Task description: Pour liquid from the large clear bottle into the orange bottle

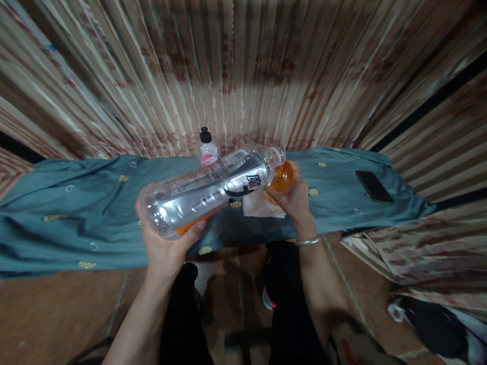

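Note:
My left hand [167, 243] is wrapped round the base of a large clear plastic bottle [209, 190] with a silver label. The bottle lies tilted across the view, its open neck up at the right. In my right hand [297, 197] is a smaller bottle of orange liquid [282, 177], its lower part hidden by my fingers. The large bottle's mouth meets or overlaps the top of the orange one; whether they touch I cannot tell. Below the orange bottle a white cloth or tissue [262, 208] lies on the table.
A small clear bottle with a black cap and pink label [208, 152] stands at the back of the cloth-covered table [102, 218]. A black phone [373, 186] lies at the right. Striped curtains [236, 76] hang behind and at the sides.

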`<state>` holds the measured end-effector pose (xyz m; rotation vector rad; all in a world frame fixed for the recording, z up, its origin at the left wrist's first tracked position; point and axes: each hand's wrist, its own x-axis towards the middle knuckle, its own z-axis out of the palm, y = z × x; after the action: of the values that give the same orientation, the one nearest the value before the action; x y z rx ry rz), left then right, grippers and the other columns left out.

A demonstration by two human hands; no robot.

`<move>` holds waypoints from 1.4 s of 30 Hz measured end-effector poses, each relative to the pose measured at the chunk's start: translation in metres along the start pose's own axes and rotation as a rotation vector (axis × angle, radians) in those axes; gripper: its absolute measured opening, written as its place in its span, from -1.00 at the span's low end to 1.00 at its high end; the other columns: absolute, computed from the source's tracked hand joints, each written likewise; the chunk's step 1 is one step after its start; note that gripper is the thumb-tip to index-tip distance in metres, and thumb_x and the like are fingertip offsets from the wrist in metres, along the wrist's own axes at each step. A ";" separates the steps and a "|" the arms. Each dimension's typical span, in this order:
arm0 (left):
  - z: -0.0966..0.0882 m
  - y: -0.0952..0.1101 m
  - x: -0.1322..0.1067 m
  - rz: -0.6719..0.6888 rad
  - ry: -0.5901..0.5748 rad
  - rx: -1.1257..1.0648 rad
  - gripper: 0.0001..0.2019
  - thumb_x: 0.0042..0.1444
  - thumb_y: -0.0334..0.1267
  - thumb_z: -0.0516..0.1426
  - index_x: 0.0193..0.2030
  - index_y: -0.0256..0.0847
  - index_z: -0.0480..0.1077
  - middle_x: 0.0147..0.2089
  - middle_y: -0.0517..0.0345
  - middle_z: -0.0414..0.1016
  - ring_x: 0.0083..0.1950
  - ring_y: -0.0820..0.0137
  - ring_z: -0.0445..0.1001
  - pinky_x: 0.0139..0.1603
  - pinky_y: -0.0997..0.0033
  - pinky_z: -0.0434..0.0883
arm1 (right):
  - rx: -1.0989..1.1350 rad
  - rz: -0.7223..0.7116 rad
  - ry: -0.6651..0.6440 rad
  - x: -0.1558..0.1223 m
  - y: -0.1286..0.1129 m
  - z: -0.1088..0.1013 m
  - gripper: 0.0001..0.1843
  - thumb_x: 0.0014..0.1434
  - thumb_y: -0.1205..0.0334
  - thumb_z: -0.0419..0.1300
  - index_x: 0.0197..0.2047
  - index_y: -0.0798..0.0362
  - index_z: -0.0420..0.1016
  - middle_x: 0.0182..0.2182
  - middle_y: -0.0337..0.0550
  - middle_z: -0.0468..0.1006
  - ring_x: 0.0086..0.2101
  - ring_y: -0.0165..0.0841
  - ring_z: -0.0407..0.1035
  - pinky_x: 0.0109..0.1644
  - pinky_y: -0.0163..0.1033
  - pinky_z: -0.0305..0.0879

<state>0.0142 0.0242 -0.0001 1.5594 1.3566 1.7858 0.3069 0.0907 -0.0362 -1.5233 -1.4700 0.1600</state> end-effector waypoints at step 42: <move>-0.003 -0.009 0.001 0.019 -0.009 -0.019 -0.03 -0.25 0.01 0.51 0.36 0.04 0.31 0.38 -0.06 0.36 0.45 -0.21 0.33 0.53 -0.40 0.19 | -0.001 0.027 -0.006 0.000 -0.005 -0.001 -0.09 -0.06 0.06 0.53 0.32 -0.01 0.31 0.15 0.11 0.61 0.19 0.13 0.52 0.22 0.21 0.51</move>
<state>0.0089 0.0277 -0.0067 1.5735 1.3207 1.7962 0.3042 0.0889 -0.0319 -1.5446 -1.4547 0.1799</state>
